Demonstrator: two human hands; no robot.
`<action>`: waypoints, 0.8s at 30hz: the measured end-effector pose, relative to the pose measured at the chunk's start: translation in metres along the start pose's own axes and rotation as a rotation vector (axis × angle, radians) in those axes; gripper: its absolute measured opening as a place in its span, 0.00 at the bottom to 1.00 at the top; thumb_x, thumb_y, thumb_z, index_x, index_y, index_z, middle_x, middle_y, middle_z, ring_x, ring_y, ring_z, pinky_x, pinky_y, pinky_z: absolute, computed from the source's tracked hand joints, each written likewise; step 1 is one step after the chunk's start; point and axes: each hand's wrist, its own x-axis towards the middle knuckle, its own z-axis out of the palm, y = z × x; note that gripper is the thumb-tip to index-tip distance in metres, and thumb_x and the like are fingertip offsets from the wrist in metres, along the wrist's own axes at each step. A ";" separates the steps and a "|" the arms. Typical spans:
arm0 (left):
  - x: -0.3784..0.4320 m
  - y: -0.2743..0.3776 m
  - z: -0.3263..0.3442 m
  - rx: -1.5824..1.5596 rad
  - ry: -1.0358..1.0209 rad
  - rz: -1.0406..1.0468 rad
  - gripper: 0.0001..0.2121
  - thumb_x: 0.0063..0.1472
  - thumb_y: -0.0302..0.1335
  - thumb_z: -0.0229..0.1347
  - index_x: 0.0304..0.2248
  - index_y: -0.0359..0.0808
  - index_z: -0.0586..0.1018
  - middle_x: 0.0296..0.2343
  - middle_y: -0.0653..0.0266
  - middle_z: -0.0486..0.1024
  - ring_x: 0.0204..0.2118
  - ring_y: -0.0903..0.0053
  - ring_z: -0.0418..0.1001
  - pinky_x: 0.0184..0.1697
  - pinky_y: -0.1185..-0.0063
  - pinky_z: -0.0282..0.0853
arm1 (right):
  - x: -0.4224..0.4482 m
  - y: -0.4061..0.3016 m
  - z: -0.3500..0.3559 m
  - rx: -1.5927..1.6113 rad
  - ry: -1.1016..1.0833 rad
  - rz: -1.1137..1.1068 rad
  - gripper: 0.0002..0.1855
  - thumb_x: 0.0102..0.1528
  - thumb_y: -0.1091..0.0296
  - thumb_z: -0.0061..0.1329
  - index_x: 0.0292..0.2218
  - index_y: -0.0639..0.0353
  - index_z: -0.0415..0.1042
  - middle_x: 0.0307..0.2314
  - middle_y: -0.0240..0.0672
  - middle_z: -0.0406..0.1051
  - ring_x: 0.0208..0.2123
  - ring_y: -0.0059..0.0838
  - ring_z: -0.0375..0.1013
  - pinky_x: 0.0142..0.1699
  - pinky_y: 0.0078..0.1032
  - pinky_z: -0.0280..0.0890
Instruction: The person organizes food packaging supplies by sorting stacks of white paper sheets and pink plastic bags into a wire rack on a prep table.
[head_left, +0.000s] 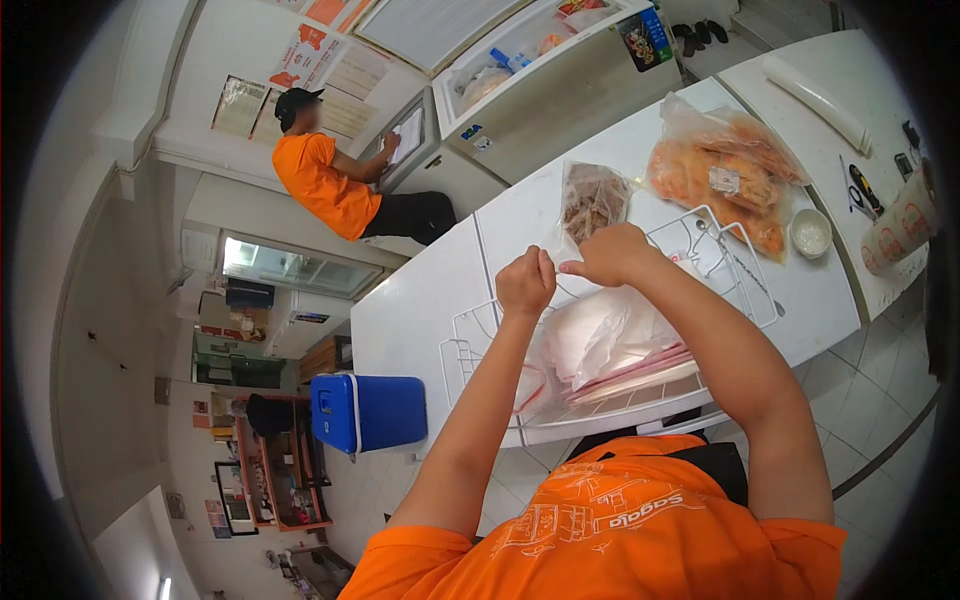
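Note:
A clear plastic bag of brown food pieces (594, 204) lies on the white chest freezer top (442, 300), its near end at my hands. My left hand (526, 281) is closed on the bag's end, fingers curled in. Just right of it, my right hand (611, 255) grips the same bag close to its contents, thumb pointing left. Under my forearms, a white wire basket (739, 259) holds stacked plastic bags (622, 337). Larger bags of orange food (720, 169) lie beyond on the right, beside a small white bowl (811, 233).
Scissors (860, 199), a yellow-black tool (866, 189) and a plastic roll (817, 105) lie at the right. An open chest freezer (555, 90) stands beyond. Another person in orange (326, 176) writes at the upper left. A blue cooler (367, 414) stands left of the wire basket.

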 end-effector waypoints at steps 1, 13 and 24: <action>-0.001 -0.001 0.001 0.010 0.004 0.008 0.15 0.67 0.33 0.48 0.22 0.38 0.73 0.14 0.55 0.70 0.17 0.55 0.72 0.21 0.62 0.65 | 0.000 0.000 0.000 0.002 -0.005 0.003 0.42 0.63 0.26 0.32 0.35 0.56 0.83 0.33 0.41 0.80 0.38 0.41 0.81 0.42 0.39 0.73; 0.009 0.012 -0.019 -0.034 -0.328 -0.222 0.21 0.66 0.44 0.49 0.25 0.34 0.81 0.16 0.49 0.74 0.22 0.52 0.74 0.27 0.59 0.68 | -0.005 -0.002 0.003 -0.019 0.031 0.002 0.43 0.63 0.25 0.32 0.34 0.57 0.83 0.32 0.41 0.80 0.38 0.41 0.80 0.43 0.39 0.73; 0.017 -0.029 -0.003 -0.575 -0.945 -0.450 0.28 0.67 0.51 0.44 0.49 0.36 0.80 0.39 0.55 0.83 0.36 0.70 0.82 0.38 0.68 0.76 | -0.013 -0.008 0.008 -0.013 0.089 -0.022 0.40 0.62 0.27 0.35 0.33 0.57 0.84 0.31 0.42 0.80 0.35 0.43 0.81 0.41 0.41 0.73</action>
